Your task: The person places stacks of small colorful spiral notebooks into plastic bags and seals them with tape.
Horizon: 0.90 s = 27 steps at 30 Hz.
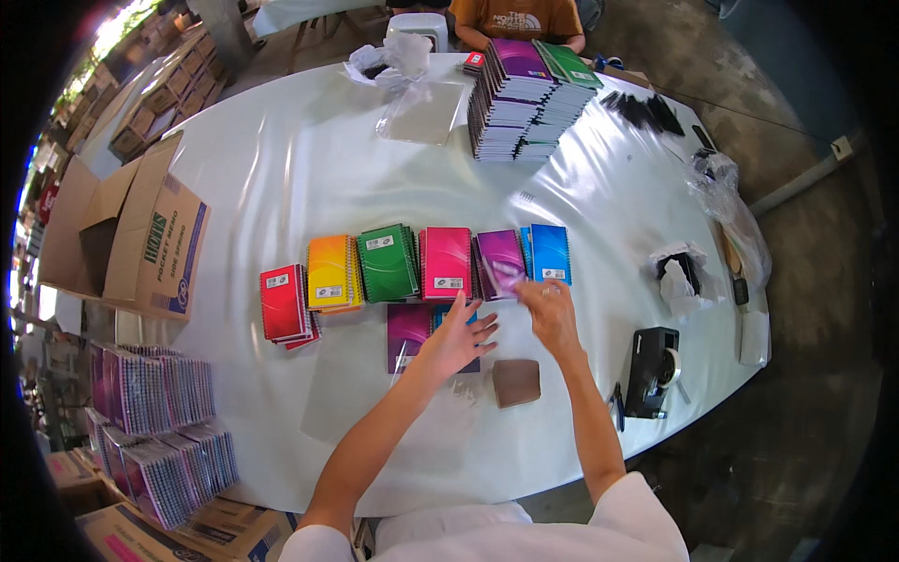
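Small spiral notebooks stand in a row of stacks across the table: red (pixel 281 304), yellow (pixel 329 262), green (pixel 382 272), pink (pixel 445 253), purple (pixel 497 245) and blue (pixel 551 248). At the near edge of the purple stack, my right hand (pixel 551 309) has its fingers closed on a purple notebook (pixel 507 274), which is smeared by motion. My left hand (pixel 456 339) is open, fingers spread, above another purple notebook (pixel 407 330) and a blue notebook (pixel 449 315) lying in front of the row. My left hand partly hides both.
A brown pad (pixel 516 383) lies nearby, with a black tape dispenser (pixel 649 375) and a dark-handled tool (pixel 618 408) to its right. Tall notebook stacks (pixel 510 117) stand at the far side. An open carton (pixel 154 239) and wrapped notebooks (pixel 159 393) sit left. A person (pixel 520 23) sits opposite.
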Each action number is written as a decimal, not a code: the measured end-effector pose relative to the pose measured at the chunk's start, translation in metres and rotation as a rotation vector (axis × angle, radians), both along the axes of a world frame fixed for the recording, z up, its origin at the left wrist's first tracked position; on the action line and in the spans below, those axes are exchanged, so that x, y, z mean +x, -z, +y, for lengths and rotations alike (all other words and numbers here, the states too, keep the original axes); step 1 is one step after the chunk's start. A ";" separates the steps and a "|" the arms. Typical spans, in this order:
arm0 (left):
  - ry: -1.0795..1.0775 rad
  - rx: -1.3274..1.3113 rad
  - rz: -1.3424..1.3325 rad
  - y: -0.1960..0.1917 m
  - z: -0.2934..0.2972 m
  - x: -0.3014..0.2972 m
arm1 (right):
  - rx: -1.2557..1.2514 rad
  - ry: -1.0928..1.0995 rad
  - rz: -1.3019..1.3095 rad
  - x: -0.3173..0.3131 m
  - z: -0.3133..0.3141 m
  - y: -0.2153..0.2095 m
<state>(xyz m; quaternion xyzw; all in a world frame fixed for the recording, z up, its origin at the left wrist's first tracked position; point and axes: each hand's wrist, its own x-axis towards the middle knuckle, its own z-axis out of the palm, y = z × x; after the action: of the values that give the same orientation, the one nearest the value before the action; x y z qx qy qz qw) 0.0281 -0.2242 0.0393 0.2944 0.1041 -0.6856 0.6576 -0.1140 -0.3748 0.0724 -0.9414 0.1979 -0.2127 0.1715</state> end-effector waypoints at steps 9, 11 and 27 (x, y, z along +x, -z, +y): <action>-0.091 -0.060 -0.275 0.005 0.052 -0.001 | 0.419 0.326 -0.176 0.080 -0.012 0.018; -0.211 0.077 -0.330 0.015 0.091 0.014 | 0.258 0.419 -0.029 0.115 -0.004 0.055; -0.460 -0.114 -0.307 0.034 0.142 0.064 | 0.098 0.258 -0.110 0.172 0.103 0.031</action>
<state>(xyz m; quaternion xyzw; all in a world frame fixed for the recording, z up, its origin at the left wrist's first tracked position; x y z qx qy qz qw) 0.0918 -0.0825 0.0055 0.3261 0.0289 -0.4705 0.8195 0.0580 -0.2717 0.0418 -0.8855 0.3179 -0.2742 0.1992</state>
